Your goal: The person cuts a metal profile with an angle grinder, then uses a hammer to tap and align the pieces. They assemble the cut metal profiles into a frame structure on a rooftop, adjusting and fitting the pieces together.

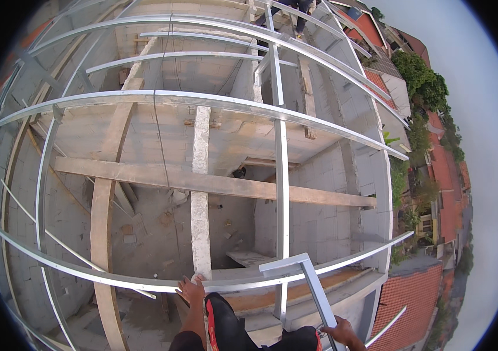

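My left hand (192, 289) curls over the silvery steel rail (114, 281) that crosses in front of me, beside the near end of a rough concrete beam (200, 216). At the lower right my right hand (343, 333) grips an L-shaped grey metal piece (315, 286) by its long leg. Its short arm points left, over the near rail and close to a lengthwise steel rail (282, 175). My dark-clad legs (228, 322) show between the hands.
Below the steel roof frame lie block-walled rooms with a debris-strewn floor (155, 240). A wooden plank (220, 182) spans them crosswise. Another person (298, 14) is at the far top. Past the right wall are red tiled roofs (415, 304) and trees (415, 76).
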### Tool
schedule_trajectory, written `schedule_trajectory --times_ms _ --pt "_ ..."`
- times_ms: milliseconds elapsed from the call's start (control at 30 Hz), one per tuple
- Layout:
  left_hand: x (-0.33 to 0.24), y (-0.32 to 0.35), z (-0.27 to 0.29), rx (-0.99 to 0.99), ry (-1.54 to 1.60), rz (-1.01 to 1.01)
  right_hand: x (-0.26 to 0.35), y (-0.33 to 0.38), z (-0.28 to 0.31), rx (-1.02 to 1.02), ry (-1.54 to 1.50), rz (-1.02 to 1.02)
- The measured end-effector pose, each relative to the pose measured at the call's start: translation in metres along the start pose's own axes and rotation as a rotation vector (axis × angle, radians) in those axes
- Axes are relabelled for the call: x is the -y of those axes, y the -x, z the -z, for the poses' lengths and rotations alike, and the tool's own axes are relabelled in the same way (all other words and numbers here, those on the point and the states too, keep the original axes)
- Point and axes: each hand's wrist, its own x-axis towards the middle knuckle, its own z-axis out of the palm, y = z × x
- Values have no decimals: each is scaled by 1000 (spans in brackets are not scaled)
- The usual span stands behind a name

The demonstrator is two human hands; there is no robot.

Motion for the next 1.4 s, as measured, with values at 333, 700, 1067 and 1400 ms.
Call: schedule_trajectory --times_ms 333,700,1067,1400 --pt "153 -35 101 -233 466 279 102 -5 1 -64 -68 92" --pt "139 -120 95 -40 497 430 179 1 11 -78 152 208" --pt "178 -142 87 46 725 340 253 18 21 -162 94 255" --pt "170 -112 141 353 830 414 190 30 52 -467 10 369"
